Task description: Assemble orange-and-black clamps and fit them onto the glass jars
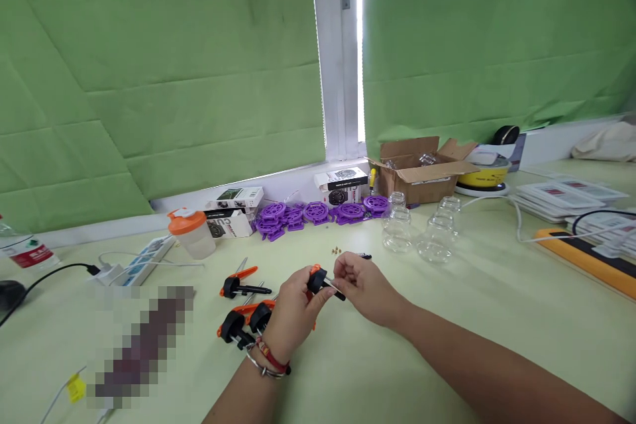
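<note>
My left hand [294,308] is closed around a black and orange part with a metal rod [318,280], held tilted above the table. My right hand [365,285] pinches with thumb and fingers beside the rod's end; what lies between the fingertips is too small to make out. Several small brass-coloured pieces [336,250] lie on the table just beyond. A short black item [365,256] shows partly behind my right hand. Similar black and orange parts [233,326] with rods lie left of my left hand, some partly hidden by it, and one [232,287] lies farther back.
Purple plastic frames [316,212] line the back, near printed boxes [342,187] and an open cardboard box [422,175]. Clear bottles [396,228] stand back right. An orange-lidded cup [193,235] and power strip [149,260] are left; papers [561,199] and an orange-black case [591,258] are right.
</note>
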`<state>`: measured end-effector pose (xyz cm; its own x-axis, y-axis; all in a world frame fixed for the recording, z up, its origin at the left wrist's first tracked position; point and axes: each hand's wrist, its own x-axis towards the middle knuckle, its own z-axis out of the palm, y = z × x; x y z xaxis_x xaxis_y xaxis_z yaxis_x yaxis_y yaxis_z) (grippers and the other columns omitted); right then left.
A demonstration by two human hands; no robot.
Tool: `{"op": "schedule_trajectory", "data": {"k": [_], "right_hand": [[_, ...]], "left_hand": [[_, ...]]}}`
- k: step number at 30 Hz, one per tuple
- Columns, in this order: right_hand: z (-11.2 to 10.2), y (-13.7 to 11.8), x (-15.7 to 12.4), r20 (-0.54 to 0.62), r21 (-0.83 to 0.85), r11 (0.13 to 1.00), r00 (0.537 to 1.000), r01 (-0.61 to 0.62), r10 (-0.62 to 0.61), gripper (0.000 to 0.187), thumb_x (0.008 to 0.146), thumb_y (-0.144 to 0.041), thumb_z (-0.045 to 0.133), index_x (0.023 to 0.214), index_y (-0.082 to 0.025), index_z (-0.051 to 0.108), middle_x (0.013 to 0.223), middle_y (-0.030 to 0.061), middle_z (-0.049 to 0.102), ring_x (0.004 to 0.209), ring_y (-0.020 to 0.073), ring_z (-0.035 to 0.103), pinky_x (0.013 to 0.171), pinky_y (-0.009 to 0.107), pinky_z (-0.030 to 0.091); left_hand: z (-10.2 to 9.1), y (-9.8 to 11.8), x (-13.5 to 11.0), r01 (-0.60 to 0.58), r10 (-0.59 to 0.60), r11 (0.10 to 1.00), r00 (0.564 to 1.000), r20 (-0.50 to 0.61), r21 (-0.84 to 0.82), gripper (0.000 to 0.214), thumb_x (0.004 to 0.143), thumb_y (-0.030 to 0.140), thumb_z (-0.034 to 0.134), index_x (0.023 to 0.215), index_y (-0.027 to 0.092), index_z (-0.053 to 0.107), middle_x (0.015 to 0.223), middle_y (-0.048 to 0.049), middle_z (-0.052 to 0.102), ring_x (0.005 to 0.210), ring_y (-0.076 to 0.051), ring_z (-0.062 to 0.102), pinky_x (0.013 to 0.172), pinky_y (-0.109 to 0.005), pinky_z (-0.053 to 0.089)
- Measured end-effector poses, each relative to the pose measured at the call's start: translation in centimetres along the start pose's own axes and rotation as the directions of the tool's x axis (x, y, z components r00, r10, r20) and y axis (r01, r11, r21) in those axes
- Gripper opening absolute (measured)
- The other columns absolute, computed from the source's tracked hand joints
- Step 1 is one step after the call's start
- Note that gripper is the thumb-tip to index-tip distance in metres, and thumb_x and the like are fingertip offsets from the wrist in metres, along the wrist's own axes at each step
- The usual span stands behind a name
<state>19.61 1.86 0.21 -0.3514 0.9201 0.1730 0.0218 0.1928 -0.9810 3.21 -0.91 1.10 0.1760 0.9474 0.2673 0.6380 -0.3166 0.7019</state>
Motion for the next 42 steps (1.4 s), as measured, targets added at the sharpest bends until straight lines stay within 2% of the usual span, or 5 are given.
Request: {"op": "schedule_trajectory", "data": {"k": [4, 8, 15, 28, 42], "right_hand": [[0.2, 0.0, -0.1, -0.017, -0.081, 0.991, 0.994, 0.102, -0.104, 0.006, 0.075, -0.018, 0.054, 0.074, -0.019, 0.048, 0.065, -0.0043, 0.046, 0.059, 0.0085, 0.04, 0.054, 0.022, 0.032], [-1.6, -0.3, 0.9, 0.257, 0.196, 0.973, 0.964, -0.118, 0.065, 0.019, 0.073, -0.025, 0.059, 0.089, -0.018, 0.053, 0.067, -0.0039, 0.047, 0.051, 0.0063, 0.037, 0.047, 0.022, 0.029], [-2.2, -0.1, 1.0, 0.374, 0.023, 0.95, 0.884, -0.312, 0.281, 0.031, 0.07, -0.041, 0.067, 0.064, -0.013, 0.054, 0.047, -0.0071, 0.04, 0.038, 0.0022, 0.027, 0.038, 0.019, 0.018], [-2.8, 1.2, 1.4, 0.499, -0.03, 0.909, 0.782, -0.416, 0.374, 0.02, 0.071, -0.03, 0.067, 0.074, -0.012, 0.059, 0.048, -0.0037, 0.054, 0.038, 0.0043, 0.045, 0.036, 0.015, 0.034], [-2.0, 2.9, 1.5, 0.558, 0.209, 0.812, 0.748, -0.546, 0.359, 0.026, 0.073, -0.031, 0.068, 0.085, -0.012, 0.056, 0.069, 0.0041, 0.065, 0.051, 0.0092, 0.059, 0.046, 0.019, 0.046]], "left_hand": [[0.0, -0.2, 0.0, 0.007, -0.009, 1.0, 0.998, 0.069, 0.019, 0.028, 0.079, 0.044, 0.054, 0.07, 0.019, 0.044, 0.064, 0.0029, 0.045, 0.059, -0.012, 0.038, 0.054, -0.023, 0.031], [-0.3, 0.2, -0.2, -0.023, 0.031, 0.998, 0.988, 0.154, -0.052, 0.025, 0.081, 0.041, 0.051, 0.071, 0.018, 0.045, 0.064, 0.0037, 0.042, 0.059, -0.01, 0.036, 0.054, -0.022, 0.031], [-0.3, 1.1, -0.8, -0.069, 0.15, 0.984, 0.827, 0.543, -0.166, 0.022, 0.078, 0.037, 0.056, 0.072, 0.017, 0.05, 0.064, 0.0047, 0.041, 0.057, -0.008, 0.033, 0.051, -0.02, 0.029], [-0.6, 1.1, -0.6, -0.017, 0.126, 0.983, 0.794, 0.595, -0.185, 0.024, 0.08, 0.038, 0.052, 0.085, 0.016, 0.06, 0.066, 0.004, 0.046, 0.057, -0.008, 0.036, 0.052, -0.019, 0.032], [0.2, -1.3, 0.2, 0.643, -0.259, 0.636, 0.698, 0.667, -0.427, 0.062, 0.074, 0.069, 0.038, 0.079, 0.011, 0.057, 0.055, -0.0045, 0.058, 0.034, -0.011, 0.049, 0.031, -0.019, 0.026]]}}
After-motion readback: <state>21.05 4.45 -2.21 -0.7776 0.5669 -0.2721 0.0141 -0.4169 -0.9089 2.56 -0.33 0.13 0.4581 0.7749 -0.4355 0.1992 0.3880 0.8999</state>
